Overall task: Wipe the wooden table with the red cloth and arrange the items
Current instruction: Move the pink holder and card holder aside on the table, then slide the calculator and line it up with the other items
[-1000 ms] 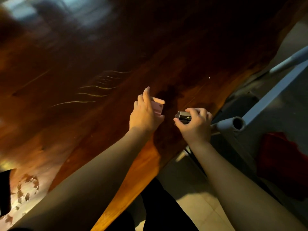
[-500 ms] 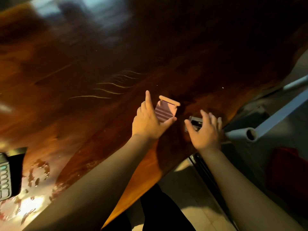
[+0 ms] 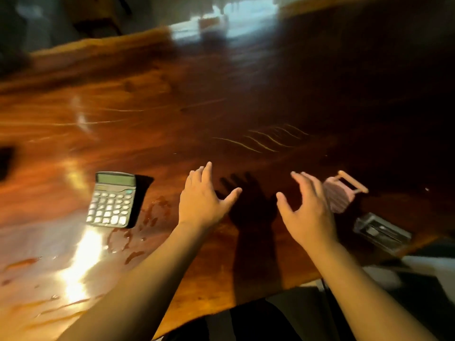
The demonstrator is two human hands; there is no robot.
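Observation:
My left hand [image 3: 204, 198] hovers over the dark wooden table [image 3: 172, 134], fingers spread, holding nothing. My right hand [image 3: 307, 210] hovers to its right, also spread and empty. Just right of my right hand a small pink ribbed stand [image 3: 341, 195] sits on the table. Further right, near the table's edge, lies a small dark clear-cased box [image 3: 381, 231]. A grey calculator [image 3: 112, 199] lies left of my left hand. The red cloth is not in view.
Wet streaks and droplets [image 3: 138, 232] glisten on the wood below and right of the calculator, with bright glare beside them. The table's near edge runs diagonally under my forearms. A dark object [image 3: 6, 161] shows at the far left edge.
Both hands let go of the pink stand and the small box, which now rest on the table, and moved left. The view swung left, bringing the whole calculator in.

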